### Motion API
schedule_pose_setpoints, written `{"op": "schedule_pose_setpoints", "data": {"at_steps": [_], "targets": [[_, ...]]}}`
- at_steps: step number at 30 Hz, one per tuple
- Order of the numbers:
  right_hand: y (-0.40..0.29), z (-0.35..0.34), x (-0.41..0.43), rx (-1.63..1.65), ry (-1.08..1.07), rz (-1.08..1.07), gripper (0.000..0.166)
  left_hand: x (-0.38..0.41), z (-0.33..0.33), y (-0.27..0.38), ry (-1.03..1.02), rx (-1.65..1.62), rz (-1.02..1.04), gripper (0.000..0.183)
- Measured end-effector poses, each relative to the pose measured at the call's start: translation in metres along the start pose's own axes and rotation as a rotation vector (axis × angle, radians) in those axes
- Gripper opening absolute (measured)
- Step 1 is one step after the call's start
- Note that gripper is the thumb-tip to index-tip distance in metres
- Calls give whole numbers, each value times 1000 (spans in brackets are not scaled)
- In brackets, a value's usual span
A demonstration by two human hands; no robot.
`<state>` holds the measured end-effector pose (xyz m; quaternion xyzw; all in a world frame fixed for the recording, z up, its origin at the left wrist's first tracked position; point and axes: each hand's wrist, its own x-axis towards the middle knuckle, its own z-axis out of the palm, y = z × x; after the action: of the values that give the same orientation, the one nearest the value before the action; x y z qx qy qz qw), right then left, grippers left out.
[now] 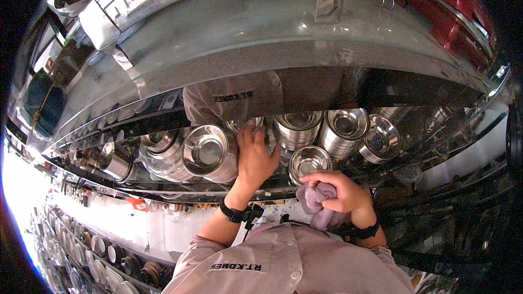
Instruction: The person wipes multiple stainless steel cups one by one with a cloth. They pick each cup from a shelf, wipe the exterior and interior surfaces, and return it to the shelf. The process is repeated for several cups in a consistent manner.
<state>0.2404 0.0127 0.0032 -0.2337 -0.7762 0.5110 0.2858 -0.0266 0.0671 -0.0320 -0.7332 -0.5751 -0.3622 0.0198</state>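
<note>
Stacks of shiny steel bowls stand on a glass shelf before me. My left hand (256, 157) reaches in with spread fingers, its fingertips at a steel bowl (245, 123) farther back; whether it grips that bowl cannot be told. Just left of it leans a tall stack of steel bowls (209, 153). My right hand (343, 192) holds a bunched mauve cloth (318, 202), its index finger by the rim of a small steel bowl (309, 163). Behind that bowl are two more stacks, one on the left (297, 128) and one on the right (346, 130).
A glass top (261, 20) overhangs the shelf and mirrors my shirt. Bowls in plastic wrap (163, 161) and a steel container (116, 161) stand at the left, another bowl stack (379, 141) at the right. The shelf's front edge (179, 192) runs below my hands. Racks of dishes (98, 265) are at lower left.
</note>
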Motion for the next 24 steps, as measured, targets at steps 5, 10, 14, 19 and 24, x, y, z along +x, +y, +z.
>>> {"op": "schedule_pose_setpoints", "data": {"at_steps": [5,10,14,19,24], "targets": [[5,-1,2,43,7,-2,74,10,-4,2,147,-64,29,57],[17,4,1,113,170,-17,72,15,-9,8,231,-103,32,59],[24,8,-5,237,250,21,77,11,-8,13,269,-126,20,67],[34,14,-13,581,536,7,73,8,-23,20,363,-269,114,60],[24,3,-10,884,384,-22,69,0,-35,28,450,-319,271,46]]}}
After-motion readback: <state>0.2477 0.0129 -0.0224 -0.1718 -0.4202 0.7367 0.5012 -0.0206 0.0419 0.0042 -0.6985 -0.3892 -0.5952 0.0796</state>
